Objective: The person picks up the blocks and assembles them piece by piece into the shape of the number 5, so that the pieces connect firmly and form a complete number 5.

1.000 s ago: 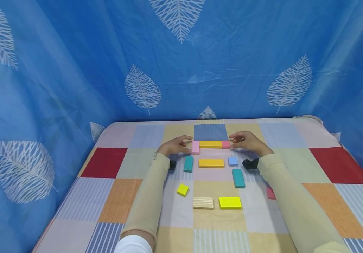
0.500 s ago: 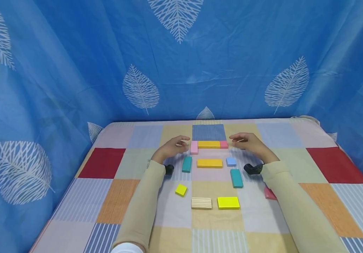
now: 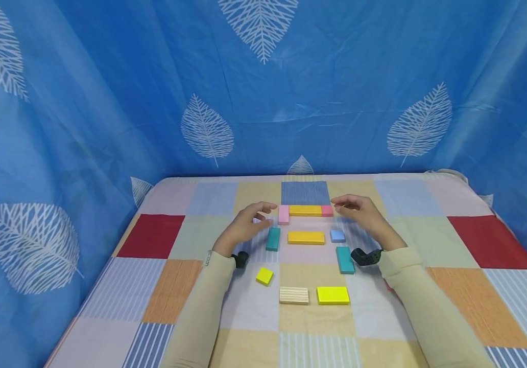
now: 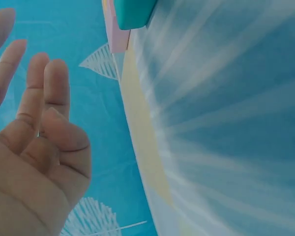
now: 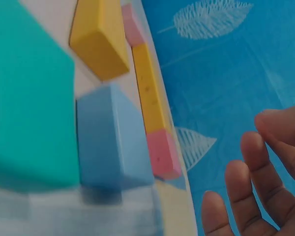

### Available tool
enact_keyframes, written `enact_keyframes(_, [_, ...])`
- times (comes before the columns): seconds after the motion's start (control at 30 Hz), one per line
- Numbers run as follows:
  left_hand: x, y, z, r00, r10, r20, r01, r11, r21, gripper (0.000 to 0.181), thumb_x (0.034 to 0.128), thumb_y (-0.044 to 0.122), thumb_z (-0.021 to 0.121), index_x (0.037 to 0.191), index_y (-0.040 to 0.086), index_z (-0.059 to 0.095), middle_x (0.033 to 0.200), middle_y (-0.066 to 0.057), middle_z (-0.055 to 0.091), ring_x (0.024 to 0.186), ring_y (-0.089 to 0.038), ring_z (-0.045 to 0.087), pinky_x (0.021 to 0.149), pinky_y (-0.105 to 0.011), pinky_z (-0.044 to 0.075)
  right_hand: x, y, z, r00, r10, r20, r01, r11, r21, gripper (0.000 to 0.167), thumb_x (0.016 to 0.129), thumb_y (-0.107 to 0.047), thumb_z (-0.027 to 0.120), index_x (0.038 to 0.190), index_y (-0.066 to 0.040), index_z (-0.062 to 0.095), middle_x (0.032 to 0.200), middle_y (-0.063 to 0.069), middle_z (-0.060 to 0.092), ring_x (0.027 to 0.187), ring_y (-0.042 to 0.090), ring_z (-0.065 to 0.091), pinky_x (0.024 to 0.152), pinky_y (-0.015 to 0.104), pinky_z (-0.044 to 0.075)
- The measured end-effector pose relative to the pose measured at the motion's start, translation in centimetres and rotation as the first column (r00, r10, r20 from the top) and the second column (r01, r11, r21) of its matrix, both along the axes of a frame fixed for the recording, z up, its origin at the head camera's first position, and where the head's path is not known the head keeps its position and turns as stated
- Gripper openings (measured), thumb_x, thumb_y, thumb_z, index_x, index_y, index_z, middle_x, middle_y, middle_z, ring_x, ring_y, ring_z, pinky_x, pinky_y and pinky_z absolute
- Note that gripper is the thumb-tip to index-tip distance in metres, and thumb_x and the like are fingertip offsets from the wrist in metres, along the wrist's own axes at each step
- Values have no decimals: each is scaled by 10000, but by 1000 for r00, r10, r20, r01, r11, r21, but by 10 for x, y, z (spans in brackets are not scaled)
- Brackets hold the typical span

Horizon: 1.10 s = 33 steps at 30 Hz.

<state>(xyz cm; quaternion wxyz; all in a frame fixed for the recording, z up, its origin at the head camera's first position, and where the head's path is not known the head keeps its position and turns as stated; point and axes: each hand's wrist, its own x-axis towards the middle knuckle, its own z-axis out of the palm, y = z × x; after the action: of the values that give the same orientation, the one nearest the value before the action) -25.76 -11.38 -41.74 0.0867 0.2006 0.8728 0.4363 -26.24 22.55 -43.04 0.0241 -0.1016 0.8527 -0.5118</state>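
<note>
Blue leaf-print curtains (image 3: 337, 102) hung behind the patchwork-covered bench (image 3: 488, 235). Work looked partway along: one closed-up row seemed done at 12 o'clock from the near orange block (image 3: 306, 238), made of the pale pink block (image 3: 283, 215), the far orange block (image 3: 305, 210) and the hot-pink block (image 3: 327, 210). Eight blocks lay separate, not yet joined to anything. From that near orange block, the blue block (image 3: 337, 235) sat at 3 o'clock, the right teal block (image 3: 345, 259) at 4, the yellow slab (image 3: 333, 295) at 5, the ribbed block (image 3: 293, 295) near 6, the small yellow block (image 3: 265, 276) near 8, the left teal block (image 3: 273, 239) at 9; the red block (image 3: 387, 286), mostly hidden by the right sleeve (image 3: 429, 306), was farther out at 4. Counted, eleven blocks: two orange, two teal, two yellow, two pink, one blue, one ribbed, one red. The left hand (image 3: 247, 222), towards 10, and the right hand (image 3: 362, 212), at 2, were relaxed near the row's ends, fingers loosely bent, holding nothing
</note>
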Motion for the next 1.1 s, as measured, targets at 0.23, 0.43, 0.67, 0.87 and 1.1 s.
enact_keyframes(0.23, [12, 0, 4, 999, -12, -51, 8, 997, -79, 434, 1060, 54, 682, 1490, 68, 623, 1421, -202, 633, 1224, -384, 643, 1030, -491, 575, 9, -9, 1, 996, -5, -90, 7, 1000, 16, 303, 1097, -86, 624, 1339, 85, 688, 1329, 265, 693, 1121, 301, 623, 882, 172, 509])
enact_keyframes(0.43, [13, -5, 6, 997, -82, 9, 82, 989, -121, 477, 1069, 80, 682, 1533, 42, 577, 1458, -229, 609, 1257, -400, 624, 1083, -510, 540, 18, -13, 6, 993, 22, -119, -21, 1000, 8, 294, 1093, -81, 628, 1323, 89, 696, 1332, 272, 694, 1127, 304, 631, 902, 182, 507])
enact_keyframes(0.67, [10, -12, 4, 992, -89, 86, 101, 984, -147, 529, 1051, 78, 702, 1555, 39, 547, 1514, -224, 580, 1311, -413, 596, 1115, -528, 520, 21, -16, 9, 991, 75, -115, -76, 997, -4, 279, 1087, -65, 633, 1309, 89, 703, 1314, 279, 701, 1124, 314, 637, 915, 213, 518])
enact_keyframes(0.87, [12, -8, 4, 987, -7, 158, 39, 978, -205, 579, 991, 56, 781, 1535, 109, 590, 1496, -191, 600, 1237, -352, 606, 1092, -495, 542, 18, -21, 1, 991, 106, -82, -104, 994, 23, 247, 1069, -51, 660, 1262, 92, 717, 1265, 261, 725, 1109, 337, 647, 923, 284, 538])
enact_keyframes(1.1, [12, -7, 0, 979, 49, 196, 7, 960, -279, 625, 957, 72, 830, 1535, 145, 603, 1481, -144, 615, 1169, -295, 582, 1060, -445, 555, 18, -28, -5, 986, 153, -58, -150, 987, 56, 242, 1047, -33, 677, 1244, 102, 719, 1275, 269, 702, 1099, 361, 663, 958, 381, 552])
